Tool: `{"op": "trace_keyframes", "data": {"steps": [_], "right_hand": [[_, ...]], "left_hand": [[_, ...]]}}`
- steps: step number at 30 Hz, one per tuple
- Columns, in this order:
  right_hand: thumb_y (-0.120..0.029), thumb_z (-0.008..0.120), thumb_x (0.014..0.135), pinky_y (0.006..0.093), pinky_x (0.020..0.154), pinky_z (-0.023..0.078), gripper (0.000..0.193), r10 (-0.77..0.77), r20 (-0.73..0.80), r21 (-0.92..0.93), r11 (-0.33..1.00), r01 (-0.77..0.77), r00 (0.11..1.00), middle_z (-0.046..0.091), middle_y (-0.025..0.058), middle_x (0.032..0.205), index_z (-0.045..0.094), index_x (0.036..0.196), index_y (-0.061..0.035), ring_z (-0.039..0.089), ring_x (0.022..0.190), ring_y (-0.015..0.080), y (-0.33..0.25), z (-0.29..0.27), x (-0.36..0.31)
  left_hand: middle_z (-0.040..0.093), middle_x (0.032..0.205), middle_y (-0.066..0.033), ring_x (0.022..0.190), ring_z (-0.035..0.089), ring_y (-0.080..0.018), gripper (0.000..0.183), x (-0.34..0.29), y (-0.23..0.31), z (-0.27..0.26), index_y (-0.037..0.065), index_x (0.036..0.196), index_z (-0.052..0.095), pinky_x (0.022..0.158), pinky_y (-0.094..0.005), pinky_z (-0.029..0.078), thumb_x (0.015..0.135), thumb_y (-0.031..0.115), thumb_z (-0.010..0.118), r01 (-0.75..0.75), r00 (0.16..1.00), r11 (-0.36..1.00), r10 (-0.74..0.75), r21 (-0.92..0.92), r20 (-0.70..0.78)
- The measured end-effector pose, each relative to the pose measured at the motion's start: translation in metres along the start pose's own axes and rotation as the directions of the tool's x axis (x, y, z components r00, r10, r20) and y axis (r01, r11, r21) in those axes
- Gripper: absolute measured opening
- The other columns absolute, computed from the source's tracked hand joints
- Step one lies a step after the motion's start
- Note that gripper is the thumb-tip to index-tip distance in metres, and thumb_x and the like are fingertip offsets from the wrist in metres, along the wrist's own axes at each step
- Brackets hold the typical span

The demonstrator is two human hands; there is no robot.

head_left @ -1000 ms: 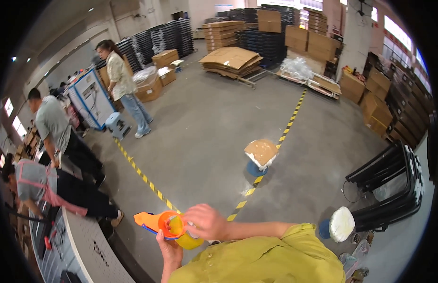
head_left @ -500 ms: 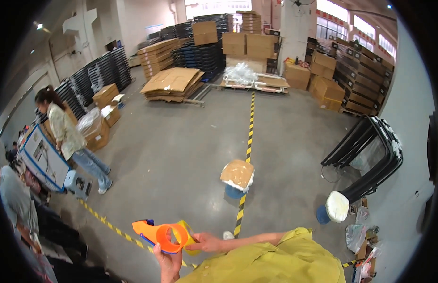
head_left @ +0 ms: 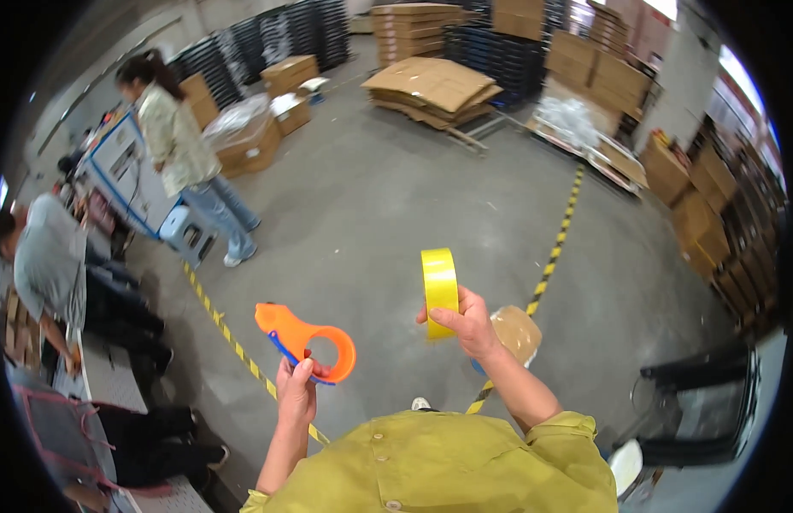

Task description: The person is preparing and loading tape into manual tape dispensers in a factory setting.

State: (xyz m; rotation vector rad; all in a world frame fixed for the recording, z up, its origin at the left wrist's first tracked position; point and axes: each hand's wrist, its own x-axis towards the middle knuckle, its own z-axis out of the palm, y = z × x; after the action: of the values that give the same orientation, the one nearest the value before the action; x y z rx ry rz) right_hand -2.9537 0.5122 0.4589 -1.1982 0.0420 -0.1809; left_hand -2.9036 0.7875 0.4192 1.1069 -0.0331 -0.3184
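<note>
In my left hand [head_left: 296, 385] is an orange tape dispenser [head_left: 283, 318] with a blue handle strip along its lower edge. My fingers close round the bottom of its ring, and the ring's middle has no roll in it. My right hand [head_left: 467, 323] grips a roll of yellow tape [head_left: 439, 282] by its lower side, thumb in front and fingers behind. The roll stands on edge, apart from the dispenser and to the right of it.
A padded stool [head_left: 516, 333] stands just beyond my right forearm. Yellow-black floor tape [head_left: 557, 244] runs away from me. Co-workers [head_left: 187, 150] stand at the left by a long bench [head_left: 114, 380]. Flattened cardboard [head_left: 431, 84] and stacked cartons [head_left: 597, 73] lie farther back.
The yellow tape roll, formerly beside the dispenser's ring, is now apart from it, carried right and up by my right hand. My view has turned toward the left.
</note>
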Motion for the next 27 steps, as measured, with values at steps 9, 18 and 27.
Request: {"op": "trace_keyframes", "data": {"steps": [9, 18, 27], "right_hand": [[-0.006, 0.065, 0.075, 0.0248, 0.073, 0.047, 0.034, -0.006, 0.290, -0.425, 0.895, 0.134, 0.957, 0.062, 0.0083, 0.095, 0.052, 0.106, 0.0007, 0.057, 0.083, 0.0104, 0.056, 0.024, 0.173], [-0.010, 0.065, 0.075, 0.0251, 0.071, 0.047, 0.034, 0.098, 0.313, -0.438, 0.897, 0.052, 0.945, 0.062, 0.0084, 0.094, 0.052, 0.104, 0.0018, 0.057, 0.082, 0.0112, 0.072, 0.070, 0.378], [-0.009, 0.061, 0.077, 0.0303, 0.077, 0.046, 0.032, 0.205, -0.039, -0.224, 0.952, -0.209, 0.978, 0.061, 0.0116, 0.093, 0.050, 0.105, 0.0023, 0.057, 0.087, 0.0164, 0.122, -0.013, 0.521]], "left_hand": [[0.055, 0.091, -0.0020, 0.083, 0.054, -0.0127, 0.054, 0.137, 0.018, -0.032, 0.004, 0.104, 0.046, 0.080, -0.0289, 0.044, 0.068, 0.030, 0.075, -0.126, 0.972, 0.986, 0.100, -0.109, -0.214], [0.061, 0.093, -0.0026, 0.081, 0.058, -0.0103, 0.032, 0.342, 0.062, -0.082, 0.002, 0.102, 0.052, 0.078, -0.0249, 0.045, 0.080, 0.022, 0.065, -0.117, 0.986, 0.935, 0.069, -0.336, -0.154], [0.059, 0.099, -0.0037, 0.088, 0.055, -0.0092, 0.024, 0.549, 0.054, -0.089, 0.001, 0.105, 0.050, 0.082, -0.0261, 0.043, 0.085, 0.013, 0.056, 0.006, 0.992, 0.975, -0.034, -0.224, -0.122]]}}
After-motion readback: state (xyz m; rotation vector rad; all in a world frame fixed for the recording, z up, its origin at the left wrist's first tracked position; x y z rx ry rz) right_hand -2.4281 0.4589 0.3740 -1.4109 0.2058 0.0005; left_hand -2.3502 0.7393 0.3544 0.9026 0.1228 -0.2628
